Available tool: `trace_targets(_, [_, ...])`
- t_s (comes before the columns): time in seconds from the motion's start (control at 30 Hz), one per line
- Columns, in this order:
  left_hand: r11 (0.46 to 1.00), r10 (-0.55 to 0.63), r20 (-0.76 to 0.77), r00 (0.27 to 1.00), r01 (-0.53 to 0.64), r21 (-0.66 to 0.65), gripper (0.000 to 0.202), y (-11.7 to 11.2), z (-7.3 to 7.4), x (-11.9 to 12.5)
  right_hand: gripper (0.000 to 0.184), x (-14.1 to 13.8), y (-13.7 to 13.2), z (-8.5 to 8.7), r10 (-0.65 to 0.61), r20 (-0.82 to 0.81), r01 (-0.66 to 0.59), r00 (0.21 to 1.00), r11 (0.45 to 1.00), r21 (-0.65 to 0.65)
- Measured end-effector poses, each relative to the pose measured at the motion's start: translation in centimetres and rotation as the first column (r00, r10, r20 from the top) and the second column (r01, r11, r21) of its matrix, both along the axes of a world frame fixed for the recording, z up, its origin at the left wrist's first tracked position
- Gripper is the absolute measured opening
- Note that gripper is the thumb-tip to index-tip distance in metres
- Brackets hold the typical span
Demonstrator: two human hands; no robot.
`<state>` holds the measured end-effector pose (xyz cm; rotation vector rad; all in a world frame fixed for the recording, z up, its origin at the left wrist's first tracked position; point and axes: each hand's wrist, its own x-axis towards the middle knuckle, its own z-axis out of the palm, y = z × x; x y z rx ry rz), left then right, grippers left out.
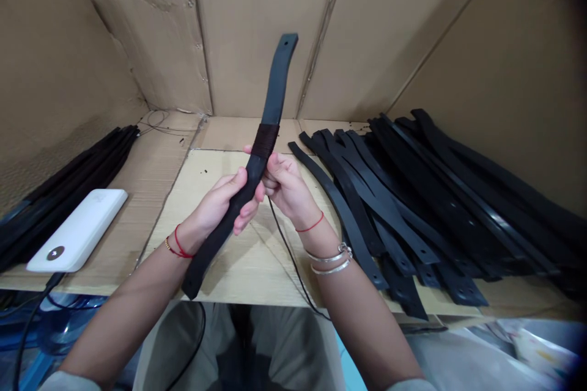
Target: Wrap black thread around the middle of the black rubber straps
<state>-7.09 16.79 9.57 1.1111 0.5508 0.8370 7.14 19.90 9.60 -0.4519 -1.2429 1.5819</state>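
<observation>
A long black rubber strap (277,85) stands tilted up between my hands, with a small hole near its top end. A band of dark brown cord (265,140) is wound tightly around its middle. My left hand (220,201) is shut on the strap below the wrapping. My right hand (287,180) grips the strap from the other side, its fingers just under the band. The lower end of the strap reaches down over the pale board (220,256).
A large pile of similar black straps (413,208) lies to the right, and a bundle of them (68,183) lies at left beside a white power bank (77,230). A black cable (293,269) runs over the board. Cardboard walls (257,30) rise behind.
</observation>
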Motion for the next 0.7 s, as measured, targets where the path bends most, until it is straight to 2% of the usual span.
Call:
trace_targets(0.07, [0.994,-0.096,0.045,0.994,0.098,-0.045,0.05,0.04,-0.1,-0.11,0.047,0.18,-0.05,0.03,0.034,-0.016,-0.034,0.999,0.999,-0.006])
trace_targets(0.13, [0.993,-0.104,0.022,0.994,0.105,-0.049,0.051,0.09,-0.12,-0.11,0.046,0.34,0.09,-0.06,0.012,-0.026,-0.012,1.0,1.0,-0.012])
trace_targets(0.23, [0.997,0.025,-0.12,0.993,-0.016,0.074,0.047,0.16,0.08,0.04,0.043,0.45,0.39,-0.27,-0.054,-0.022,0.053,0.998,0.998,-0.041])
trace_targets(0.33, [0.962,0.196,-0.267,0.944,-0.132,0.239,0.037,0.23,0.36,0.25,0.044,0.36,0.56,-0.41,-0.08,-0.013,0.079,0.997,0.994,-0.074])
trace_targets(0.4, [0.959,0.229,-0.294,0.928,-0.162,0.234,0.031,0.25,0.48,0.37,0.044,0.26,0.58,-0.42,-0.067,-0.015,0.065,0.998,0.995,-0.079])
trace_targets(0.47, [0.976,0.18,-0.24,0.954,-0.141,0.168,0.026,0.19,0.52,0.45,0.043,0.18,0.59,-0.39,-0.038,-0.017,0.037,0.999,0.997,-0.066])
trace_targets(0.57, [0.993,0.072,-0.072,0.995,-0.064,0.1,0.027,-0.02,0.36,0.44,0.041,0.19,0.65,-0.32,-0.001,-0.003,0.001,1.0,0.999,-0.043])
trace_targets(0.7, [0.986,-0.167,0.142,0.976,0.162,0.049,0.029,-0.21,-0.08,0.35,0.037,0.29,0.63,-0.17,-0.028,0.032,0.029,0.999,0.999,-0.024])
